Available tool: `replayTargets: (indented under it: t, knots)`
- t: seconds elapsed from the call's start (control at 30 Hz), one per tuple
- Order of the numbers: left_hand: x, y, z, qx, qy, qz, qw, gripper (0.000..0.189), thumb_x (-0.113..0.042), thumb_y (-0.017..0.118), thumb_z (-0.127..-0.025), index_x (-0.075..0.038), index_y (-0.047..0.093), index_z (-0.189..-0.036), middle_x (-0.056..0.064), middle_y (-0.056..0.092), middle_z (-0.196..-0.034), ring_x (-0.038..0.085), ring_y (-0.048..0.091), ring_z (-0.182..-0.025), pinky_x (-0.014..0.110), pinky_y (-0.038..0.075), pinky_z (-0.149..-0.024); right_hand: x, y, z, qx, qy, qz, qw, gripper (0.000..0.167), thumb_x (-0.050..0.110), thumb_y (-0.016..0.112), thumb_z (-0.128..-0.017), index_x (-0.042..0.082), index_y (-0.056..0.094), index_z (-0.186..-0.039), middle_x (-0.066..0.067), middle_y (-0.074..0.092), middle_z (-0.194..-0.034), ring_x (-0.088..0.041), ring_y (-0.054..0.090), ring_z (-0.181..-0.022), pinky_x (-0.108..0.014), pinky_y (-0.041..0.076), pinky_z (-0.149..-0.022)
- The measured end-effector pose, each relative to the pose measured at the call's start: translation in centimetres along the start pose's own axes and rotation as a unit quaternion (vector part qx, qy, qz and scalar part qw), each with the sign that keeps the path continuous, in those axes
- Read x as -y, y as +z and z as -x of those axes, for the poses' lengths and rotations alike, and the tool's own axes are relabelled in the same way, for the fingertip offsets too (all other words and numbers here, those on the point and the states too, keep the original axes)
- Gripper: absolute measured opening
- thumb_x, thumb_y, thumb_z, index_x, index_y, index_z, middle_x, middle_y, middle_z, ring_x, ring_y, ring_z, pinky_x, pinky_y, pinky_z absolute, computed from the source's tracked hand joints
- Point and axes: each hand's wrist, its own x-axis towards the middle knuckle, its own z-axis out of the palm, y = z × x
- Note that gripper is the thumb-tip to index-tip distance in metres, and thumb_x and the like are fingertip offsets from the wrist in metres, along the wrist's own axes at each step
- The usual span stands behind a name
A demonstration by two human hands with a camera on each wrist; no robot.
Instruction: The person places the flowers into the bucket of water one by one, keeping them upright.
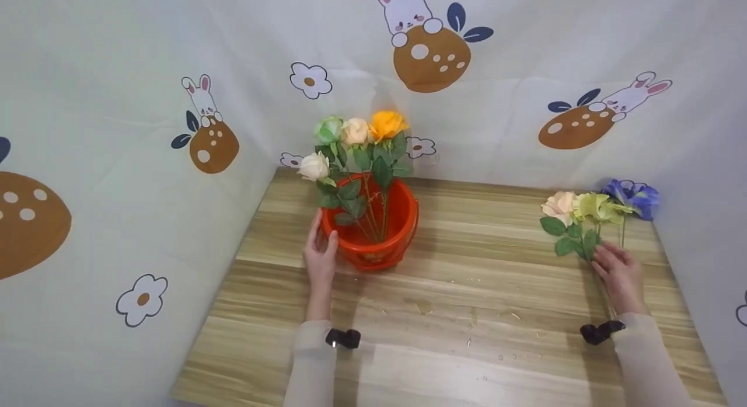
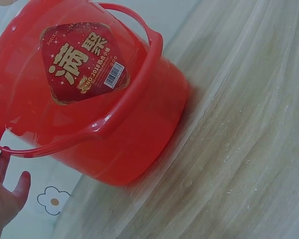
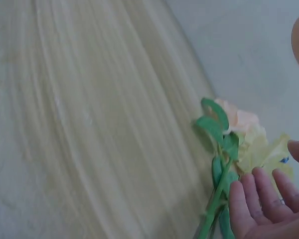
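Observation:
A red bucket (image 1: 402,220) with its handle hanging down stands on the table; its printed label (image 2: 84,62) faces the left wrist camera. Inside lean several artificial roses: a white one (image 1: 314,166), a green one (image 1: 330,129), a peach one (image 1: 355,131) and an orange one (image 1: 388,125). My left hand (image 1: 321,258) touches the bucket's left side, fingers fairly straight. At the right, my right hand (image 1: 621,275) is over the stems of a peach rose (image 1: 559,207), a yellow-green flower (image 1: 598,208) and a blue-purple flower (image 1: 636,198). In the right wrist view its fingers (image 3: 264,196) are extended beside a stem.
The wood-grain table (image 1: 484,267) has small clear droplets or bits scattered across its middle. Pale cloth (image 1: 513,91) printed with rabbits and flowers encloses the back and sides, close behind the bucket and the loose flowers.

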Motion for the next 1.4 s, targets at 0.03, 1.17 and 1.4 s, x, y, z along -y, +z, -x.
replayTargets:
  t: [0.03,1.17,1.4]
  knots:
    - [0.0,0.1,-0.1,0.000,-0.001,0.001,1.0000,0.056,0.004,0.059,-0.094,0.003,0.043,-0.148,0.016,0.038,-0.159,0.031,0.035,-0.147,0.016,0.036,-0.114,0.0,-0.3,0.0,-0.002,0.003,0.004,1.0000,0.014,0.003,0.059,-0.097,0.016,0.060,-0.102,0.009,0.068,-0.091,-0.003,0.067,-0.083,-0.016,0.058,-0.079]
    - [-0.2,0.0,-0.2,-0.001,-0.008,0.008,0.9999,0.056,0.004,0.060,-0.094,0.004,0.042,-0.148,0.017,0.038,-0.159,0.030,0.035,-0.147,0.014,0.038,-0.112,-2.6,0.1,1.0,-0.021,-0.042,0.603,0.7962,0.030,0.017,0.072,-0.087,-0.008,0.069,-0.102,-0.009,0.075,-0.081,-0.007,0.060,-0.066,-0.023,0.046,-0.060]
    - [0.0,0.1,-0.1,-0.002,0.001,-0.002,1.0000,0.055,0.003,0.060,-0.094,0.004,0.044,-0.147,0.018,0.039,-0.158,0.031,0.037,-0.146,0.012,0.039,-0.110,-2.7,0.8,0.7,-0.009,-0.016,0.511,0.8594,0.034,0.015,0.071,-0.090,-0.011,0.064,-0.111,0.011,0.070,-0.073,0.003,0.062,-0.065,-0.015,0.053,-0.059]
